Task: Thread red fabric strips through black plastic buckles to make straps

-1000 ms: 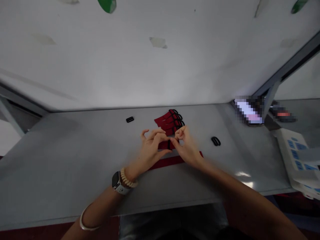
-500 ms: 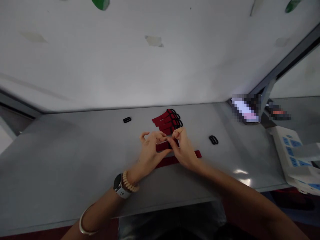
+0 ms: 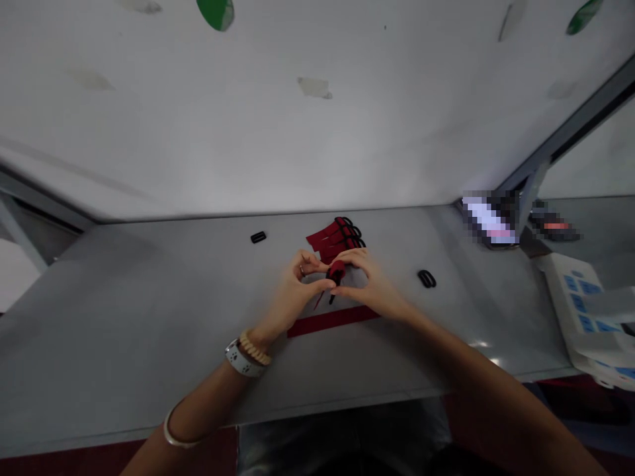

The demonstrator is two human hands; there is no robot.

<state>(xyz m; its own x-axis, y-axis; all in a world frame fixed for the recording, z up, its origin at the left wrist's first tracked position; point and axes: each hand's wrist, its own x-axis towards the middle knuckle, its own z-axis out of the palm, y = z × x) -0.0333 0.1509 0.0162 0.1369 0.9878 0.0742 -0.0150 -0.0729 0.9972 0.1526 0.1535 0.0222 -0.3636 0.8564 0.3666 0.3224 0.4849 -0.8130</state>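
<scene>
Between my two hands is a short red webbing strap (image 3: 337, 270), bent into a loop, with a black buckle (image 3: 333, 280) on it. My left hand (image 3: 296, 287) pinches it from the left with thumb and fingers. From the right, my right hand (image 3: 370, 281) grips the same strap between thumb and fingertips. A longer red strip (image 3: 332, 320) lies flat on the table just below the hands. Right behind them is a fanned group of several red straps (image 3: 325, 239) fitted with black rings, partly covered by my fingers.
On the grey table (image 3: 173, 311) lie a black slide buckle (image 3: 258, 237) at the left and black D-shaped rings (image 3: 426, 279) at the right. A phone (image 3: 489, 221) and a white machine with blue markings (image 3: 578, 297) stand further right. A white wall (image 3: 248, 145) rises behind.
The strap in my hands has gone from lying level to being curled into a loop with its end turned towards me. My right hand has uncovered less of the strip's right end.
</scene>
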